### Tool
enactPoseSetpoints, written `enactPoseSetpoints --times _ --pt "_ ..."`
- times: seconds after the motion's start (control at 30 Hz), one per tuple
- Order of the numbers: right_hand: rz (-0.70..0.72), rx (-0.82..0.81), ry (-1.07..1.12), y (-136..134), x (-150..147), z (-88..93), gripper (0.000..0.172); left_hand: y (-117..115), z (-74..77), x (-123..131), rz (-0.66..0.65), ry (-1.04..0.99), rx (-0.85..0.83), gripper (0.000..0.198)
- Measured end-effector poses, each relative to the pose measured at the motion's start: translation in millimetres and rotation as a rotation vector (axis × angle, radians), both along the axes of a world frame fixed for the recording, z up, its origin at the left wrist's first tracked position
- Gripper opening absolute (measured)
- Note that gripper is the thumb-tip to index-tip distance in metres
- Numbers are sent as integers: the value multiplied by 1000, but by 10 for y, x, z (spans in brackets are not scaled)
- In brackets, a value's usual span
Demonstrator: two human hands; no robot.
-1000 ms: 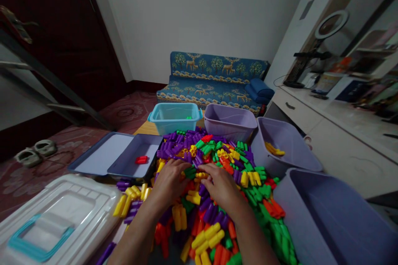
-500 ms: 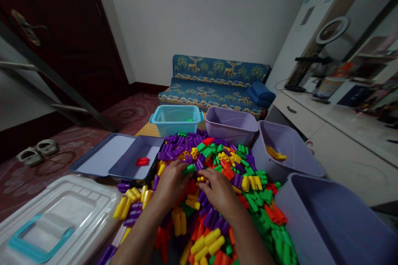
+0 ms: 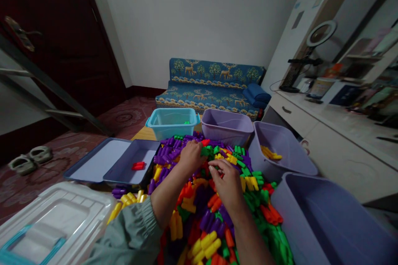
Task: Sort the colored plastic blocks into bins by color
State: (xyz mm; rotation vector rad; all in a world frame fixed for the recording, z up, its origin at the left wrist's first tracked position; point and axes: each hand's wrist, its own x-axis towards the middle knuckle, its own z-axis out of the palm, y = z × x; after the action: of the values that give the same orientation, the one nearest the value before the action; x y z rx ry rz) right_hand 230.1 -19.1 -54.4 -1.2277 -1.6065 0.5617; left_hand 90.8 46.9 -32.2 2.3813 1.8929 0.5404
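Observation:
Plastic toy blocks (image 3: 202,246) in purple, yellow, green, red and orange lie heaped across the table. My left hand (image 3: 191,157) is over the far middle of the heap, its fingers curled around a green toy block (image 3: 204,151) that is mostly hidden and hard to tell from the green ones behind it. Closer and to the right, my right hand (image 3: 226,176) hovers low above red and orange blocks. Its thumb and index finger are slightly apart, and I see nothing between them.
Beyond the heap stand a light-blue basket (image 3: 172,133) with a green piece and a purple bin (image 3: 228,136). Right are a bin (image 3: 287,163) with yellow blocks and another purple bin (image 3: 289,215). Left, an open case (image 3: 107,176) holds a red block; a white lid (image 3: 71,207) lies nearer.
My left hand has moved forward, away from the right hand, and its grey-green sleeve now shows. My right hand has shifted slightly right and forward. The view has turned a little.

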Motion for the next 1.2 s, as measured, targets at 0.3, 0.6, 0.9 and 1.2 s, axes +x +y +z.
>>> enactPoseSetpoints --times 0.3,0.6,0.9,1.2 --pt "-5 33 -43 -12 -7 28 15 -58 -76 -23 2 15 1 26" --pt "-10 -25 -5 6 -15 -45 18 -332 -144 -216 -49 -436 39 17" --pt "75 -221 172 -42 -86 16 44 -553 -194 -219 -78 -1527 -415 38" --pt "70 -230 146 -57 -90 23 34 -546 -237 -178 -10 -1526 -486 46"
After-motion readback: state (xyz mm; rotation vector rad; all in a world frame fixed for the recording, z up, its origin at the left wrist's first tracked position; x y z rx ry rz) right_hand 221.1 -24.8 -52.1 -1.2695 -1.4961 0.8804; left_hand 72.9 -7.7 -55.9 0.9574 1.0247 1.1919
